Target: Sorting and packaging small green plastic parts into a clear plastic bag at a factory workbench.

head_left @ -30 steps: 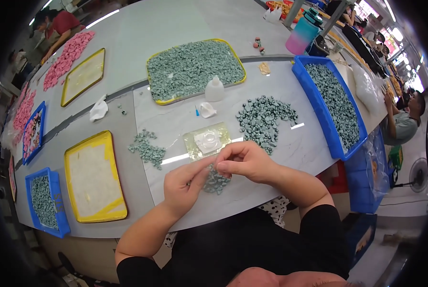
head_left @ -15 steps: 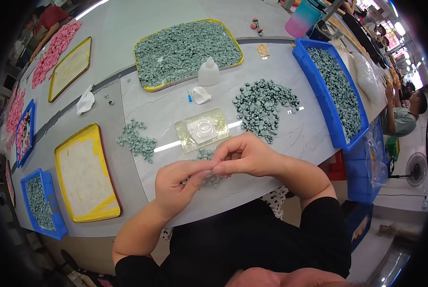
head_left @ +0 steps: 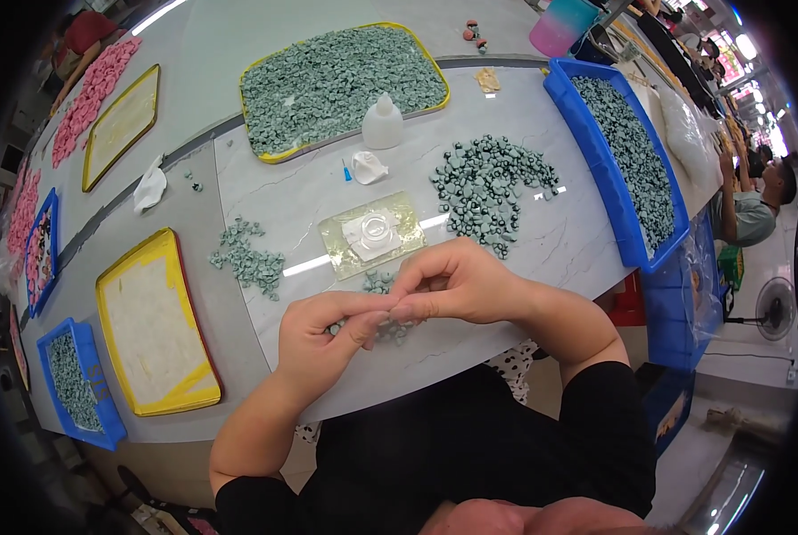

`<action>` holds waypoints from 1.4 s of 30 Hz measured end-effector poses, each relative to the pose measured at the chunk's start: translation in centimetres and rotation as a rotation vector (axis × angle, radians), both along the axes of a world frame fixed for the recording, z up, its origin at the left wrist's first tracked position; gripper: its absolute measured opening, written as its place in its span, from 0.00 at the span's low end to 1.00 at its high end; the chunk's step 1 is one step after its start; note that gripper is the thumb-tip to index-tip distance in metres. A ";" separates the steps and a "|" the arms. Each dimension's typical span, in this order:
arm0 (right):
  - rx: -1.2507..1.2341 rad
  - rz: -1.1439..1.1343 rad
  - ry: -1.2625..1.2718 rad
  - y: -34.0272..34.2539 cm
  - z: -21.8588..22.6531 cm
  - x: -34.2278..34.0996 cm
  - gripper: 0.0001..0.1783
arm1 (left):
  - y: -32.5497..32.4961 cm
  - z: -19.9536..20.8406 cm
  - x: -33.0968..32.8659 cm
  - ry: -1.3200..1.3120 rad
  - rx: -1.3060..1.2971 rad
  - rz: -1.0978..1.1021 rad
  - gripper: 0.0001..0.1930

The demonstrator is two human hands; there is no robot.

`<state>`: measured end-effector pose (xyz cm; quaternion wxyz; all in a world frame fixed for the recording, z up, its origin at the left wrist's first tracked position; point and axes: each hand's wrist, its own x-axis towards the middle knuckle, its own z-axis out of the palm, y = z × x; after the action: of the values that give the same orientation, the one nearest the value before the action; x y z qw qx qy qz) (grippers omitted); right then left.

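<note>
My left hand (head_left: 323,334) and my right hand (head_left: 457,283) meet fingertip to fingertip over the near edge of the table. Both are closed in a pinch, and whatever they hold is too small and covered to make out. Beneath and around the fingers lie small grey-green pieces (head_left: 379,283). Just beyond them is a clear yellowish pad (head_left: 335,250) carrying a white sheet and a small round clear dish (head_left: 375,230). Loose heaps of pieces flank it: dull green ones (head_left: 249,259) to the left, darker, shinier ones (head_left: 488,192) to the right.
A white squeeze bottle (head_left: 382,125) stands before a yellow-rimmed tray (head_left: 274,159) of green pieces. Near it lie a blue dispensing needle (head_left: 346,169) and crumpled tissue (head_left: 368,168). Blue bins (head_left: 586,152) (head_left: 105,406) stand at both sides; a yellow-edged tray (head_left: 154,321) lies left.
The view has shifted slightly, so the table things sit a little further left. My hands stay pinched together, with only a small shift of the fingers.
</note>
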<state>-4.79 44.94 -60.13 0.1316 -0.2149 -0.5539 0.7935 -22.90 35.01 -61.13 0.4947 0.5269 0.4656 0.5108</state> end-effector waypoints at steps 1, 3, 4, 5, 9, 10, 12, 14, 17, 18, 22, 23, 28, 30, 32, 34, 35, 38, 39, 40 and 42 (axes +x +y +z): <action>0.011 -0.006 -0.009 0.1 -0.1 0.1 0.07 | 0.1 0.0 0.0 -0.025 -0.038 -0.021 0.06; 0.036 -0.003 -0.034 0.4 -0.1 0.3 0.07 | 0.3 -0.2 0.1 -0.078 -0.079 -0.038 0.06; 0.064 0.004 -0.059 0.5 -0.1 0.3 0.06 | 0.4 -0.3 0.1 -0.131 -0.118 -0.050 0.06; 0.061 0.003 -0.059 0.6 -0.1 0.4 0.06 | 0.5 -0.4 0.2 -0.131 -0.121 -0.052 0.06; 0.114 -0.004 -0.039 1.1 -0.3 0.7 0.07 | 0.8 -0.9 0.4 -0.204 -0.136 -0.074 0.05; 0.144 0.004 -0.029 1.2 -0.4 0.8 0.07 | 1.0 -0.9 0.5 -0.219 -0.128 -0.078 0.05; 0.194 0.026 -0.032 1.6 -0.5 0.9 0.07 | 1.2 -1.0 0.6 -0.198 -0.117 -0.080 0.05; 0.242 0.049 -0.034 1.7 -0.5 0.8 0.07 | 1.3 -1.0 0.7 -0.177 -0.108 -0.079 0.05; 0.146 0.091 -0.046 1.6 -0.4 0.7 0.07 | 1.2 -1.1 0.7 -0.211 -0.113 -0.071 0.05; 0.117 0.051 -0.027 1.5 -0.6 0.7 0.07 | 1.1 -1.2 0.7 -0.241 -0.125 -0.058 0.05; 0.064 -0.002 -0.013 1.3 -0.5 1.0 0.07 | 1.2 -1.5 0.9 -0.282 -0.131 -0.067 0.06; 0.063 -0.002 -0.013 1.3 -0.5 1.1 0.07 | 1.2 -1.4 0.9 -0.281 -0.131 -0.066 0.06; 0.095 0.011 0.003 1.4 -0.6 1.1 0.07 | 1.3 -1.1 0.9 -0.238 -0.131 -0.054 0.06; 0.099 -0.001 0.003 1.4 -0.8 1.2 0.07 | 1.4 -1.2 0.9 -0.228 -0.135 -0.057 0.06; 0.102 -0.010 0.005 1.4 -0.9 1.2 0.07 | 1.4 -1.2 1.0 -0.218 -0.139 -0.057 0.06; 0.120 -0.011 0.001 1.5 -1.0 1.3 0.07 | 1.5 -1.1 1.1 -0.225 -0.160 -0.055 0.06; 0.120 -0.012 0.002 1.5 -1.0 1.4 0.07 | 1.5 -1.1 1.1 -0.224 -0.160 -0.057 0.06; 0.142 -0.016 -0.002 1.6 -0.9 1.6 0.07 | 1.6 -1.2 1.4 -0.213 -0.157 -0.050 0.06; 0.158 -0.018 -0.012 1.6 -0.9 1.7 0.07 | 1.6 -1.2 1.4 -0.211 -0.171 -0.046 0.06; 0.175 -0.020 -0.023 1.7 -0.9 1.8 0.07 | 1.6 -1.2 1.5 -0.209 -0.184 -0.043 0.06; 0.187 -0.025 -0.019 1.8 -1.0 1.9 0.06 | 1.8 -1.3 1.7 -0.229 -0.195 -0.049 0.06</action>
<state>-2.90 46.73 -61.09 0.1555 -0.2161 -0.6239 0.7347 -21.24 36.76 -62.45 0.6056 0.4258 0.4406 0.5077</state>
